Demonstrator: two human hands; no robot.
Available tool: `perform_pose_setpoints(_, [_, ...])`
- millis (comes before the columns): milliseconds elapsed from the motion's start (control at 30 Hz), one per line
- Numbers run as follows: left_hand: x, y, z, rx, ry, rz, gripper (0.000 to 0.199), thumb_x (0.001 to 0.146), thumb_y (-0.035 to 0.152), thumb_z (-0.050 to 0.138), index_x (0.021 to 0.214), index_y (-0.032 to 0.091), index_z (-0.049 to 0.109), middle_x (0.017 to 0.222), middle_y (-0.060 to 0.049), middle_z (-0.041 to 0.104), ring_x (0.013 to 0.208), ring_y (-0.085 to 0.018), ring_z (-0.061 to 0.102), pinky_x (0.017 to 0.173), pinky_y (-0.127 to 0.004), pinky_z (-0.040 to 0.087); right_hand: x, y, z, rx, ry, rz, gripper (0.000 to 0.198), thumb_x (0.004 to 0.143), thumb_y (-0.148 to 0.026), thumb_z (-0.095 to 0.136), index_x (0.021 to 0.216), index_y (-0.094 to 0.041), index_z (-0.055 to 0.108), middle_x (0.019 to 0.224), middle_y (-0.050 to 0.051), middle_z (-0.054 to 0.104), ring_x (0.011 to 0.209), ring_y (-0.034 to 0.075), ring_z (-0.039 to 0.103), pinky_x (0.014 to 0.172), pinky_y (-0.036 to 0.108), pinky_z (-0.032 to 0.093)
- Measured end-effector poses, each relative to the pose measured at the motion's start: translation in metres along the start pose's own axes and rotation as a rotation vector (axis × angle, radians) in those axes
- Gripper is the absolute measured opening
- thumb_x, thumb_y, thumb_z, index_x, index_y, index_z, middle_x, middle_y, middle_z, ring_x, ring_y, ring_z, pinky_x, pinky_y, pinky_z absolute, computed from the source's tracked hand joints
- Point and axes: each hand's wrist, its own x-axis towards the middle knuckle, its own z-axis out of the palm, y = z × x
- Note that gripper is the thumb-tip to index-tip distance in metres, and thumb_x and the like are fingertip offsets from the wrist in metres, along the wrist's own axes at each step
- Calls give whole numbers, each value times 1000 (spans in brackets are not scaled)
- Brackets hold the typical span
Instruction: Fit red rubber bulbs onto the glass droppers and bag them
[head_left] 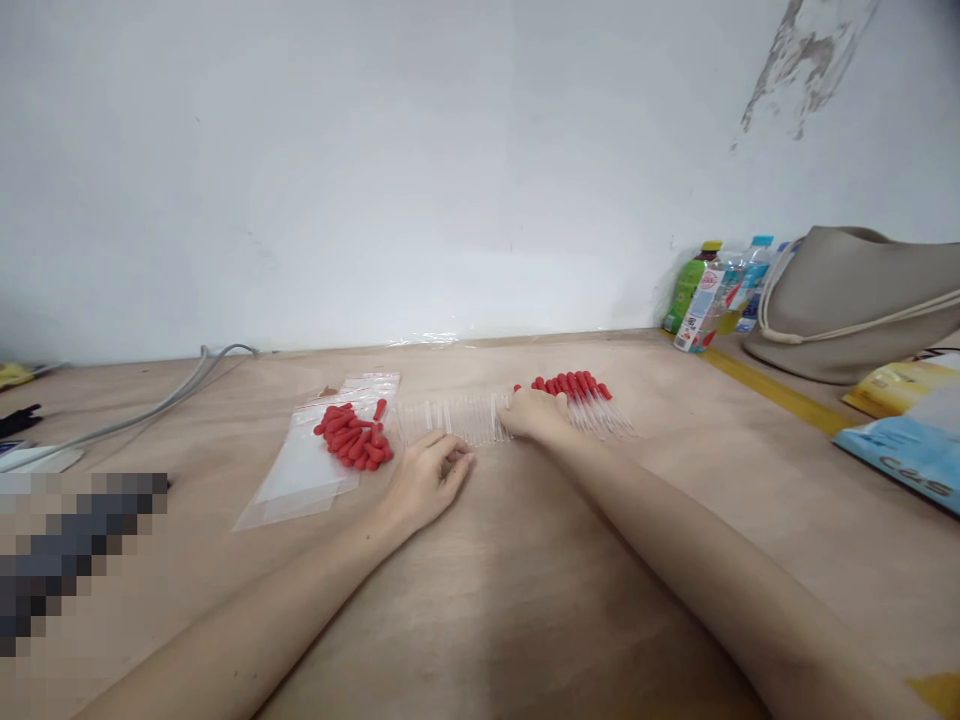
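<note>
My right hand (534,412) is closed over the right end of a row of clear thin tubes (472,418). One red rubber bulb peeks out past its fingers, so it seems to grip a dropper; the grip itself is partly hidden. Just right of it lie several assembled droppers, with red bulbs (571,384) at the far end and clear tubes (600,418) pointing toward me. Resting at the near left edge of the tube row is my left hand (427,482), its fingers loosely curled and thumb apart. Left of that hand, a pile of loose red bulbs (352,438) sits on clear plastic bags (296,480).
Along the wall at the right stand several drink bottles (697,295) and a grey-beige bag (862,300). A blue and yellow packet (907,450) lies nearer. Grey cables (169,400) cross the wooden table (480,600) at left, beyond a blurred dark object (75,550).
</note>
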Motion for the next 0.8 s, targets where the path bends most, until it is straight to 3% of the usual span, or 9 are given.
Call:
perform_pose_setpoints(133, [9,-14,-19,450,58,-56,20,81,25,43,73,16,58,80,-9,56,80,-23,50,70,-35,38,-3,-1,-3,2,-4,-23,26,74,-31,45,82,-15,63,87,14,64,81,25,58,70,36,31])
perform_pose_setpoints(200, [13,-24,-29,697,41,-114,22,81,21,40,75,14,59,83,-12,55,84,-27,48,71,-39,35,-9,0,-6,2,18,-52,27,77,-30,41,83,-15,62,85,13,64,80,25,58,70,34,30])
perform_pose_setpoints(300, [14,-36,-38,888,-39,-218,24,78,12,37,79,11,61,85,-16,55,87,-30,47,71,-39,34,-24,7,-7,-7,85,-100,30,82,-29,33,88,-13,57,81,13,64,76,23,58,72,34,27])
perform_pose_setpoints(533, [11,-39,-35,922,-252,-319,29,74,4,34,79,8,63,86,-17,56,85,-29,52,64,-34,38,-58,48,3,55,403,-385,22,86,-30,35,85,-16,52,77,4,63,72,18,55,73,31,22])
perform_pose_setpoints(800, [12,-39,-33,911,-241,-346,33,74,0,30,91,6,57,83,-17,56,74,-28,56,55,-30,40,-64,69,13,95,509,-452,25,85,-29,39,99,-17,56,81,5,63,77,17,53,75,31,21])
